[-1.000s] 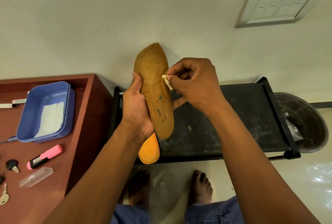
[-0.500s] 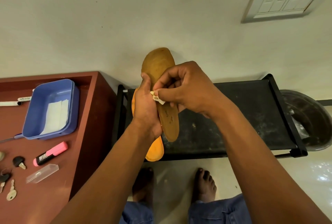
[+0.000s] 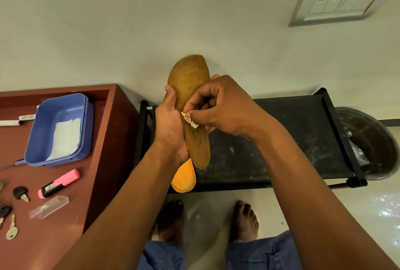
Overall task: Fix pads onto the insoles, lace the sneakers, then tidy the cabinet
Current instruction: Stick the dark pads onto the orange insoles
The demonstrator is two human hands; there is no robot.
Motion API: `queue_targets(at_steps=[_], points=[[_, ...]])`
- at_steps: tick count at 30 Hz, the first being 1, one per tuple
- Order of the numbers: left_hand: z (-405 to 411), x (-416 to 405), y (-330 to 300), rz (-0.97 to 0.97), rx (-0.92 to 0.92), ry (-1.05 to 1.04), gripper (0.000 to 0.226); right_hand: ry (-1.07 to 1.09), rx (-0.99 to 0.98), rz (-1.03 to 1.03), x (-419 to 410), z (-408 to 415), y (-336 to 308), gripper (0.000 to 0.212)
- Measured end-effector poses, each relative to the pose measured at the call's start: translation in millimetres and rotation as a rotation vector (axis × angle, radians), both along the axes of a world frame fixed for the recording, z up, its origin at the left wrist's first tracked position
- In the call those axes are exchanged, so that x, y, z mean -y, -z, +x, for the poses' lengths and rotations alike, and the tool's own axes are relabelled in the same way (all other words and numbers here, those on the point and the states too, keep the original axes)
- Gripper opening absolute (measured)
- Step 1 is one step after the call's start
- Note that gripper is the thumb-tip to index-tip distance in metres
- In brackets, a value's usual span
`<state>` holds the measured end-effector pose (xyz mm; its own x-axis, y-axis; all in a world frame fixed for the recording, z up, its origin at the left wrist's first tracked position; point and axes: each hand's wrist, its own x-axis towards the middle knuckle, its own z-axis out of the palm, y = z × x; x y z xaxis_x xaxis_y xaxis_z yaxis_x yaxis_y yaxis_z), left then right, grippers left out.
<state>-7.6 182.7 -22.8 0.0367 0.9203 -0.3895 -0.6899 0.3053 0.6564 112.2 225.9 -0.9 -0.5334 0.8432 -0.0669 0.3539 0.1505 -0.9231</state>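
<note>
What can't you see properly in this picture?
- Orange insole, head view: mostly hidden behind the brown insole and left hand.
- White pad: partly covered by the right hand.
- Marker: cut off by the left edge.
- Highlighter label: too small to read.

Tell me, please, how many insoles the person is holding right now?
2. The brown insole stands upright in the left hand, where the right hand pinches a white pad against it. The orange insole pokes out behind it, mostly hidden.
</note>
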Motion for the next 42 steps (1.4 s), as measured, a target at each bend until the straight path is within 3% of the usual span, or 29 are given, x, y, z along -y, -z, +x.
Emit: queue_targets(at_steps=[4, 8, 12, 16, 19, 22, 28, 34, 42], points=[[1, -5, 5, -0.003, -0.175, -0.017, 0.088, 0.083, -0.101, -0.082, -5, 12, 1, 0.006], [2, -7, 15, -0.026, -0.387, -0.031, 0.092, 0.328, -0.141, -0.101, -15, 25, 5, 0.007], [5, -5, 17, -0.119, -0.5, -0.026, 0.057, 0.419, -0.117, -0.247, -18, 29, 12, 0.009], [2, -2, 13, -0.184, -0.399, 0.002, 0.023, 0.46, -0.121, -0.471, -17, 26, 12, 0.026], [1, -1, 14, -0.238, -0.403, 0.011, 0.013, 0.488, -0.157, -0.613, -16, 26, 13, 0.028], [-2, -2, 19, -0.291, -0.441, -0.004, 0.02, 0.484, 0.011, -0.587, -17, 28, 17, 0.04], [-6, -6, 32, -0.363, -0.498, -0.006, 0.019, 0.356, 0.363, -0.463, -23, 31, 33, 0.034], [-6, -11, 42, -0.397, -0.613, 0.065, 0.021, 0.313, 0.543, -0.393, -29, 33, 53, 0.024], [-11, -22, 71, -0.416, -0.812, 0.098, 0.016, 0.364, 0.638, -0.339, -30, 29, 91, 0.015]])
